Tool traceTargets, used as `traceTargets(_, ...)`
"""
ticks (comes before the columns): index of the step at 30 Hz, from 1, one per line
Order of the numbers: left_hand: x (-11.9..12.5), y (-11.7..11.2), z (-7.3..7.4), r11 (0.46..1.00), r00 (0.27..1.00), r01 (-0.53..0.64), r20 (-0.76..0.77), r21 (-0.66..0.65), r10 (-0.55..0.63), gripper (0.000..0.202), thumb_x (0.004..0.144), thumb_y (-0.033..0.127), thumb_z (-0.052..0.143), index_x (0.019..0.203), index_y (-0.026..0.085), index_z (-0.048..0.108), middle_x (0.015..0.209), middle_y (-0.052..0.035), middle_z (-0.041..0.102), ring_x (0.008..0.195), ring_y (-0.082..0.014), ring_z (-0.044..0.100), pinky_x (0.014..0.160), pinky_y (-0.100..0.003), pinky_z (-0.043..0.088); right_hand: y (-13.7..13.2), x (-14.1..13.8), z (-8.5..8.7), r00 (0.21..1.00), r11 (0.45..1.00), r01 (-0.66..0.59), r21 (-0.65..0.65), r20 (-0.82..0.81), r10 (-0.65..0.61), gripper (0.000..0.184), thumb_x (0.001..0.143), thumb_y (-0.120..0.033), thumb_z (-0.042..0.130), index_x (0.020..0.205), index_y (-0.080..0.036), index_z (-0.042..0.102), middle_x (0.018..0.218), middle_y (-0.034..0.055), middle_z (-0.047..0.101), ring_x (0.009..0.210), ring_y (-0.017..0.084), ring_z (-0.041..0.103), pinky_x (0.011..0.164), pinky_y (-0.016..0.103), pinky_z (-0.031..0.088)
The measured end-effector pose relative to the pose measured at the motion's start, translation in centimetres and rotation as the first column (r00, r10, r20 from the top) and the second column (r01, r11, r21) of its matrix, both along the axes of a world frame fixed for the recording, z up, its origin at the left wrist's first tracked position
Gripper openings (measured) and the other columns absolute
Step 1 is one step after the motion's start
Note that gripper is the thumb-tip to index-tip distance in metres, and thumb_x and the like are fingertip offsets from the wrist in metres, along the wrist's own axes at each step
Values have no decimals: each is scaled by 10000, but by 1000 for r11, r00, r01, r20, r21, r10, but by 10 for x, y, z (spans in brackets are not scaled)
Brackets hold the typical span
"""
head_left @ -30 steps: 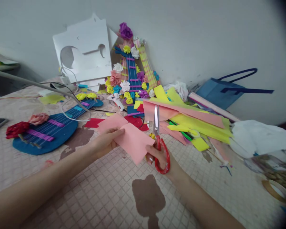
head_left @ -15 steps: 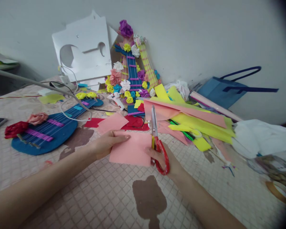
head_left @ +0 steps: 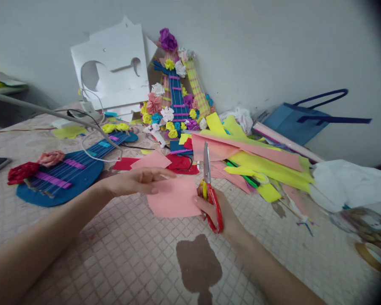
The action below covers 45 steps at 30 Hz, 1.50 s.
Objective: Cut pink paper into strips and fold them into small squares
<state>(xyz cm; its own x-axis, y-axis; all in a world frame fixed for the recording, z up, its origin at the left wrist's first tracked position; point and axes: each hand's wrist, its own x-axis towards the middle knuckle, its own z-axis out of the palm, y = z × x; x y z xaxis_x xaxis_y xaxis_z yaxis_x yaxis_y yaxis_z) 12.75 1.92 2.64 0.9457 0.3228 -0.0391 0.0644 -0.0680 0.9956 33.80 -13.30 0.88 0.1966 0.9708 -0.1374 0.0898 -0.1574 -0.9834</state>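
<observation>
A piece of pink crepe paper (head_left: pixel 173 199) is held above the table in front of me, its right edge under the thumb of my right hand (head_left: pixel 220 209). That same hand grips red-handled scissors (head_left: pixel 213 197), blades pointing up and away; some yellow shows on the inside of their handles. My left hand (head_left: pixel 135 182) is at the paper's upper left corner, fingers stretched out and thumb apart from them. Whether it still touches the paper I cannot tell. Behind it lies another pink paper piece (head_left: pixel 152 159) on red paper (head_left: pixel 127 163).
To the left lies a blue paper guitar (head_left: pixel 82 173) with flowers. A glue gun (head_left: pixel 155 134) stands before flower-covered guitars (head_left: pixel 178 93). Pink and yellow sheets (head_left: pixel 269 169) pile up at right, near a white plastic bag (head_left: pixel 349 184) and a tape roll (head_left: pixel 370 256). A white cable (head_left: pixel 66 115) crosses the left.
My left hand has loosened its pinch on the paper's upper left, and its fingers have extended. The right hand with scissors and paper has shifted slightly left.
</observation>
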Motion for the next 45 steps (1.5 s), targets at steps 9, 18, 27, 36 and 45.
traceTargets(9, 8, -8, -2, 973, 971, 215, -121, 83, -204, 192, 734, 242, 731, 918, 186, 734, 936, -77, 722, 885, -194, 658, 776, -251, 501, -3, -4, -6, 996, 998, -67, 22, -65, 68, 216, 717, -342, 668, 754, -192, 517, 564, -76, 457, 412, 66, 424, 368, 193, 370)
traceTargets(18, 7, -1, -1, 975, 990, 134, -59, 178, -125, 196, 752, 236, 709, 939, 180, 723, 971, -78, 713, 926, -185, 645, 816, -270, 501, -2, -2, -1, 995, 994, -89, 63, -34, 91, 280, 674, -396, 714, 761, -176, 565, 630, -48, 515, 433, 73, 464, 368, 201, 408)
traceTargets(27, -2, 11, -6, 991, 997, -80, 1, 111, 80, 242, 727, 252, 729, 961, 191, 718, 1091, -82, 671, 989, -185, 611, 793, -245, 494, -5, -5, -11, 942, 978, -132, 160, -287, 174, 351, 776, -523, 626, 851, -192, 540, 707, -15, 539, 502, 87, 461, 469, 228, 417)
traceTargets(36, -16, 27, -8, 896, 925, -361, 25, -261, 380, 297, 656, 210, 785, 943, 215, 707, 971, -41, 684, 688, -93, 619, 584, -164, 470, -25, -35, -2, 608, 890, -435, 138, -684, 403, 641, 730, -794, 397, 813, -178, 554, 640, -3, 430, 540, 130, 414, 560, 281, 378)
traceTargets(45, -22, 36, -4, 804, 888, -380, 63, -457, 455, 313, 637, 180, 797, 936, 213, 710, 866, -24, 708, 678, -116, 660, 594, -190, 529, -27, -33, -9, 424, 835, -531, 147, -806, 412, 760, 754, -821, 283, 842, -132, 591, 617, -11, 411, 522, 116, 401, 547, 272, 382)
